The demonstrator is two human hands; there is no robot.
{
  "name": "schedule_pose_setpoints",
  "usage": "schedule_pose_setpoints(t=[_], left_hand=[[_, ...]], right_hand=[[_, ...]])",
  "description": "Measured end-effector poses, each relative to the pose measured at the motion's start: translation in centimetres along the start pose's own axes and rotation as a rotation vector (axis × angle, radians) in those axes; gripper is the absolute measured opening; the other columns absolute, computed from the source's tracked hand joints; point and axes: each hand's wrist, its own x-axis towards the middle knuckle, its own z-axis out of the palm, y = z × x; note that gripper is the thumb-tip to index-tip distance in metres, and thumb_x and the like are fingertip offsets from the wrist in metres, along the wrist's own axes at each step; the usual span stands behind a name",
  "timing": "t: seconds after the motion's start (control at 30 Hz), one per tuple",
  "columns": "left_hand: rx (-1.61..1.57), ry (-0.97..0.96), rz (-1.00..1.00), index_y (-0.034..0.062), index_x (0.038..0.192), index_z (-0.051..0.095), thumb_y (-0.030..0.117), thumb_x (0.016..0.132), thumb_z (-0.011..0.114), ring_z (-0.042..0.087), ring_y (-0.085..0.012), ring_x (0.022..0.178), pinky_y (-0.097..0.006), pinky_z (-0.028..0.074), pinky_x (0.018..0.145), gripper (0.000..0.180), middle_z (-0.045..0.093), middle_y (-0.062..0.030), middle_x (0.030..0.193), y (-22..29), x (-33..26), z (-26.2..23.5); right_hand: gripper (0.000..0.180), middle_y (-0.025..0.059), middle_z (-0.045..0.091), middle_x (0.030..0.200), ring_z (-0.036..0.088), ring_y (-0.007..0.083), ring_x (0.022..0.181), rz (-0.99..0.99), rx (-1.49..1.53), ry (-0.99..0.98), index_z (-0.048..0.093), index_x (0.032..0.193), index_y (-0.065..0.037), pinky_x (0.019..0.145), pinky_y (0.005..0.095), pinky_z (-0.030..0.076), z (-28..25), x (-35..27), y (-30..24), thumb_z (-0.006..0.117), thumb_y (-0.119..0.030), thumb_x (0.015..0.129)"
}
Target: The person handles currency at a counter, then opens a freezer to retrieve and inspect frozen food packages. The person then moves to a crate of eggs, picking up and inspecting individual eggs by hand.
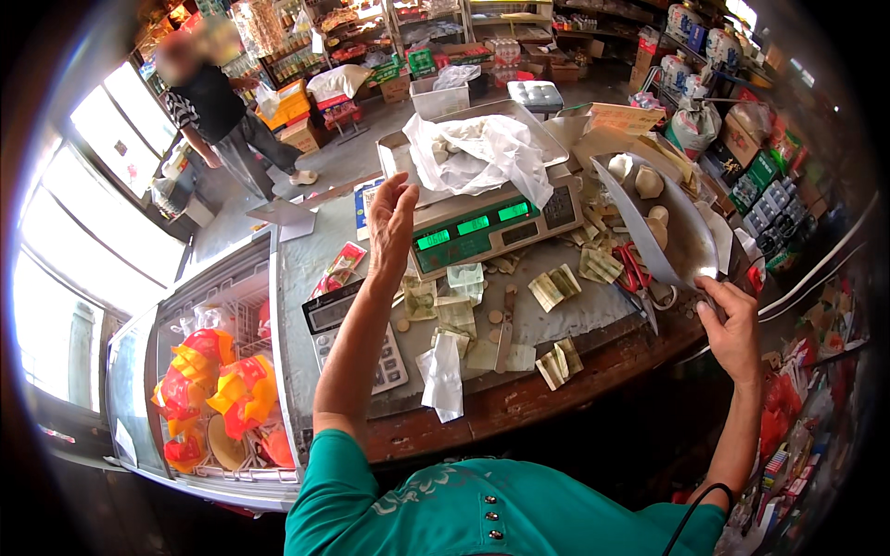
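My left hand is raised at the left edge of a digital scale, fingers loosely bent and somewhat apart, with nothing seen in them. On the scale's metal tray lies a white plastic bag, spread open around pale lumps. My right hand grips the near end of a metal scoop, thumb and fingers closed on its rim. Several whitish, roundish pieces lie in the scoop; I cannot make out what they are. Red-handled scissors lie beside it.
Crumpled banknotes, a knife and a calculator lie on the counter. A glass-topped freezer holding red and yellow packages adjoins it on the left. A person stands beyond, near stocked shelves.
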Motion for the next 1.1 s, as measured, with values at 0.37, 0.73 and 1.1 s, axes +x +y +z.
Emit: schedule_pose_setpoints(t=[0.37,0.73,1.1], left_hand=[[0.051,0.114,-0.070,-0.0003,0.110,0.057,0.020,0.085,0.056,0.053,-0.0108,0.089,-0.025,0.041,0.082,0.032,0.061,-0.0050,0.092,-0.3,-5.7,-7.2],[0.211,0.262,-0.209,-0.0023,0.104,0.058,0.012,0.085,0.055,0.057,-0.0118,0.083,-0.028,0.047,0.074,0.024,0.064,-0.0081,0.092,-1.1,-23.2,-20.1],[0.659,0.485,-0.086,0.0016,0.098,0.056,0.003,0.075,0.058,0.058,-0.0293,0.078,-0.035,0.047,0.070,0.024,0.058,-0.0126,0.083,-0.2,-41.3,-36.8]], right_hand=[[0.026,0.0153,0.056,0.078,0.056,0.0285,0.068,-0.116,-0.056,-0.111,0.059,0.101,0.003,0.061,0.0331,0.044,1.3,1.9,-2.3,0.056,0.003,0.075],[0.031,0.0109,0.049,0.074,0.050,0.0199,0.065,-0.409,0.093,-0.440,0.057,0.103,0.003,0.061,0.0282,0.040,9.6,2.1,-11.1,0.050,0.009,0.073],[0.029,0.0098,0.051,0.069,0.048,0.0191,0.058,-0.769,0.281,-0.688,0.059,0.097,0.001,0.053,0.0295,0.037,30.4,-3.4,-35.2,0.054,0.010,0.070]])
